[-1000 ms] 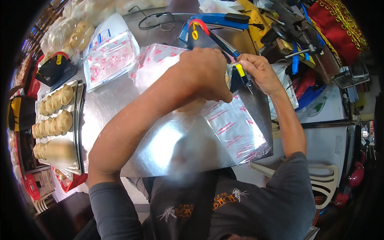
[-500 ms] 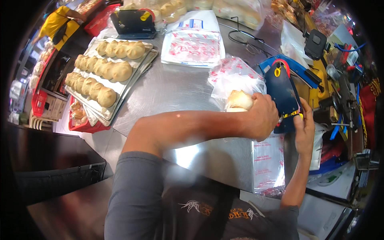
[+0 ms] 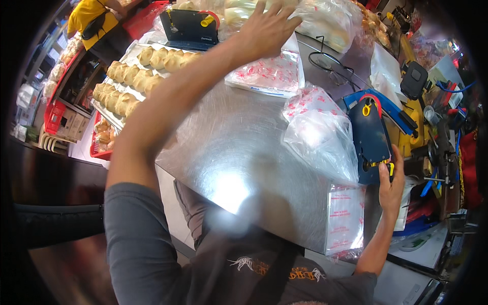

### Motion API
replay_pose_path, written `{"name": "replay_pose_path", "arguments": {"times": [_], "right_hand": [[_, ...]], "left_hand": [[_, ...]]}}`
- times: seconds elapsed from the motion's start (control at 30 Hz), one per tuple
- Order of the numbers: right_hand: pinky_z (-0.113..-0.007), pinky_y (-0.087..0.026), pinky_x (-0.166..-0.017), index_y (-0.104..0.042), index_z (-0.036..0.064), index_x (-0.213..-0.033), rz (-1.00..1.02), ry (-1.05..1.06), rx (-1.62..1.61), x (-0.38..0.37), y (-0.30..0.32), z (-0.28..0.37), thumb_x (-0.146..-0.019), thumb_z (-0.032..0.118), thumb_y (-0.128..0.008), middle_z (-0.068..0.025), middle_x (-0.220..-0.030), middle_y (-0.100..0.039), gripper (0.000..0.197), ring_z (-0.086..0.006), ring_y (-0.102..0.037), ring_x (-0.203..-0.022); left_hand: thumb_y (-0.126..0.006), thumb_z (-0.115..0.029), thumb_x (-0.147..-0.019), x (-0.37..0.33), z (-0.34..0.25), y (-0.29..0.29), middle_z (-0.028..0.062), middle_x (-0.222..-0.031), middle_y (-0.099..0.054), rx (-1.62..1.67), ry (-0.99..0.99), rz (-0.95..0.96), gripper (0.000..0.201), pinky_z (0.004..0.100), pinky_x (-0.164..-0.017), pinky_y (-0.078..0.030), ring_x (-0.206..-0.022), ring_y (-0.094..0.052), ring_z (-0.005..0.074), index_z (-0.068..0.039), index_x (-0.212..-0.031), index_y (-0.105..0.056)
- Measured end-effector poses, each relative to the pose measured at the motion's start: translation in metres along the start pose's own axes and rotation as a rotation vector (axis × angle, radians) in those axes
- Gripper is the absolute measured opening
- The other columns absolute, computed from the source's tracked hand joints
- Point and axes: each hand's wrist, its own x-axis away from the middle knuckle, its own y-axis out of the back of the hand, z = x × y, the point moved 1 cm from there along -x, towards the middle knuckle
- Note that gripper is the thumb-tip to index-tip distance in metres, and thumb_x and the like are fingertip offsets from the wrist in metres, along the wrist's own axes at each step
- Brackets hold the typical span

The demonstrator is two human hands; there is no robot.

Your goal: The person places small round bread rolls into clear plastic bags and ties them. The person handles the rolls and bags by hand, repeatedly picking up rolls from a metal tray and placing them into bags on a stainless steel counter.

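Note:
My left hand [image 3: 269, 30] is raised at the far side of the table, above a white pack of printed plastic bags [image 3: 267, 73]. Its fingers are stretched apart and nothing shows in them. The thumb and fingers of my right hand [image 3: 392, 180] close around the near end of a black tape dispenser [image 3: 371, 140] with a red roll and yellow knobs. Just left of the dispenser lies a crumpled clear plastic bag [image 3: 320, 140] with red print. A flat stack of clear bags [image 3: 345, 216] lies at the table's front edge.
Rows of bread rolls [image 3: 134, 79] sit on a tray at left. A second black tape dispenser [image 3: 188, 30] stands behind it. Bagged bread [image 3: 330, 23] lies at the back, near a black cable [image 3: 330, 63]. Tools crowd the right edge. A person in yellow [image 3: 94, 23] is far left.
My left hand has moved from beside the dispenser to the far side of the table, and its fingers have spread. The bread roll near it is out of sight. My right hand stays at the dispenser.

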Motion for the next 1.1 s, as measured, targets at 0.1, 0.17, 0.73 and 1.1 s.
{"name": "replay_pose_path", "arguments": {"times": [0.1, 0.17, 0.73, 1.1], "right_hand": [[-0.036, -0.047, -0.108, -0.054, 0.0003, -0.149, -0.209, 0.223, 0.078, -0.006, 0.007, 0.036, -0.097, 0.005, -0.068, -0.0133, -0.135, -0.066, 0.054, -0.0236, -0.063, -0.121], [-0.036, -0.05, -0.104, -0.061, 0.0021, -0.143, -0.305, 0.449, 0.077, -0.011, 0.008, 0.065, -0.093, 0.001, -0.072, -0.0123, -0.132, -0.068, 0.052, -0.0235, -0.066, -0.118], [-0.046, -0.043, -0.117, -0.057, 0.0061, -0.149, 0.374, 0.516, 0.074, -0.161, -0.303, 0.082, -0.085, 0.023, -0.082, -0.0197, -0.146, -0.061, 0.07, -0.0376, -0.056, -0.137], [-0.047, -0.047, -0.11, -0.062, 0.0001, -0.14, 0.183, 0.537, -0.022, -0.139, -0.299, 0.076, -0.092, 0.031, -0.079, -0.0215, -0.136, -0.066, 0.06, -0.0388, -0.061, -0.127]], "left_hand": [[-0.077, -0.017, -0.088, 0.065, -0.025, -0.032, 0.0161, -0.123, -0.071, 0.601, 0.21, 0.451, 0.043, 0.0477, -0.106, -0.05, -0.123, -0.064, 0.0346, -0.008, -0.128, -0.066], [-0.071, -0.015, -0.091, 0.103, -0.046, -0.044, 0.0171, -0.121, -0.072, 0.677, 0.207, 0.48, 0.032, 0.0459, -0.104, -0.051, -0.118, -0.067, 0.0356, -0.005, -0.122, -0.069], [-0.074, -0.015, -0.08, 0.124, -0.05, -0.089, 0.02, -0.095, -0.077, 0.612, 0.222, 0.081, 0.012, 0.0497, -0.077, -0.061, -0.093, -0.075, 0.0375, -0.004, -0.08, -0.078], [-0.074, -0.025, -0.082, 0.108, -0.022, -0.081, 0.0153, -0.087, -0.075, 0.762, 0.26, 0.369, 0.019, 0.0542, -0.074, -0.056, -0.085, -0.073, 0.0393, -0.006, -0.082, -0.077]]}}
